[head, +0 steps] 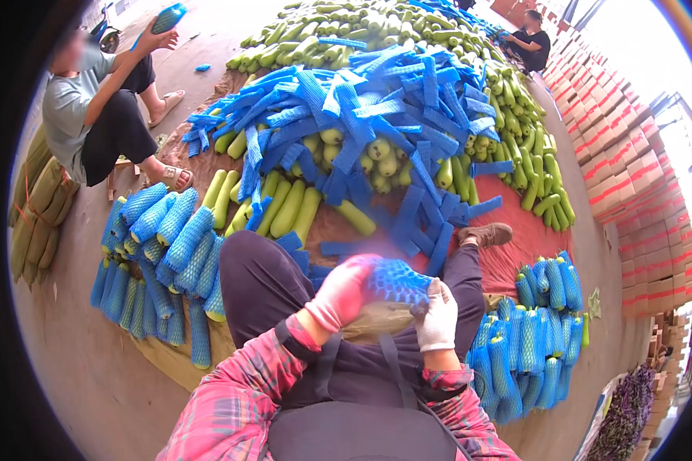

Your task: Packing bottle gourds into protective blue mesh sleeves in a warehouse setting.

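Note:
A blue foam net sleeve (401, 280) is stretched between my two hands, above my lap. My left hand (341, 297), in a pinkish work glove, is closed at the sleeve's left end, slightly blurred. White-gloved, my right hand (440, 317) pinches the opposite end. Whether anything is inside the sleeve cannot be told. Beyond my knees lie bare green gourds (288, 207), partly under a heap of loose blue net sleeves (346, 109). Sleeved gourds (187, 248) are stacked to my left, and another stack of sleeved gourds (522, 346) is by my right side.
A seated person (86, 109) at upper left raises a blue-netted item. Another person (530, 46) sits at far right. Stacked cartons (617, 150) line the right side. Tied green bundles (40, 213) stand at left. A large gourd pile (334, 34) fills the back. Purple-green produce (623, 412) lies lower right.

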Demonstrator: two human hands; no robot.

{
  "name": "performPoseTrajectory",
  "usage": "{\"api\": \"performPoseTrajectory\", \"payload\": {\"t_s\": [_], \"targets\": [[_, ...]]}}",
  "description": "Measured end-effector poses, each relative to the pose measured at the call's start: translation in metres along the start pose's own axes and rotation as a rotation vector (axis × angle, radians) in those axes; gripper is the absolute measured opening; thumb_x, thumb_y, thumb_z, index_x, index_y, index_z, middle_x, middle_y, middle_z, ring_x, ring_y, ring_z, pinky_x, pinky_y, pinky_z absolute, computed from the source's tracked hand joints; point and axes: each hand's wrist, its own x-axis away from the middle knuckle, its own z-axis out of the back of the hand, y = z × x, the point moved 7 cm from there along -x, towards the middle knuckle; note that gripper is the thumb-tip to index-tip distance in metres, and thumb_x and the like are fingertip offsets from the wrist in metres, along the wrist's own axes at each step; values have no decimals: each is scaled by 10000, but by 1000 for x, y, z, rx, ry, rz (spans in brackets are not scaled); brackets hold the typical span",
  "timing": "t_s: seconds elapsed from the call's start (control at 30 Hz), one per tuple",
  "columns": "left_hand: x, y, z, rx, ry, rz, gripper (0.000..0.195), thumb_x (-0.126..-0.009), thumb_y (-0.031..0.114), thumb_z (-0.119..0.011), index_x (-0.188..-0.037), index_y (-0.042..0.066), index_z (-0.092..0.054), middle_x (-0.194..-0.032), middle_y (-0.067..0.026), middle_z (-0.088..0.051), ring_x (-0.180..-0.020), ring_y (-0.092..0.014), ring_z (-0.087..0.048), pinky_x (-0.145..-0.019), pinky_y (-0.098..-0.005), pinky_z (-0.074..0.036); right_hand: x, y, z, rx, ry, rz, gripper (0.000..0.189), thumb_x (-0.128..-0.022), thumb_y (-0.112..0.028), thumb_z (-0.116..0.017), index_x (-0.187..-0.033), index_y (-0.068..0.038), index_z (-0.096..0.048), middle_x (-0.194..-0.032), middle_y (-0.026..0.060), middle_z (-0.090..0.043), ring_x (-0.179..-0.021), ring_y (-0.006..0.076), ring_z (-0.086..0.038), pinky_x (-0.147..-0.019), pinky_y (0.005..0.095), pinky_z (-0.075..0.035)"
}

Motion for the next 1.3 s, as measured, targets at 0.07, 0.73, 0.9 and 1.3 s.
{"api": "performPoseTrajectory", "payload": {"t_s": [0.07,0.73,0.9,1.3], "targets": [[-26,-6,43,248,79,28,178,-964,187,-520,-1076,72,-598,-935,-22,-639,-807,-177,-637,-733,-324,-547,-6,16,6,211,-53,-5,267,-990,-309,-547,-1026,-54,-618,-847,-2,-607,-688,81,-546,-600,234,-459],[-6,-3,-67,-1173,-332,-102,281,-895,273,-609,-1016,21,-644,-918,-173,-667,-873,-292,-652,-784,-374,-497,-30,120,19,485,-568,-66,224,-942,-97,-496,-1111,4,-602,-932,200,-639,-878,293,-640,-810,335,-480],[-12,-32,-56,-1113,-392,106,297,-924,258,-588,-1097,18,-614,-1018,-170,-664,-984,-313,-635,-852,-382,-489,-42,74,3,226,-477,-214,195,-953,-133,-495,-1075,-13,-587,-965,147,-635,-942,236,-618,-859,342,-480],[-177,159,264,-1649,1254,-137,666,-722,394,-703,-1188,-62,-566,-1192,-274,-601,-1134,-400,-564,-933,-409,-461,-113,89,-13,1274,-679,488,94,-852,-184,-600,-924,-142,-643,-1068,82,-660,-1053,263,-601,-964,398,-454]]}}
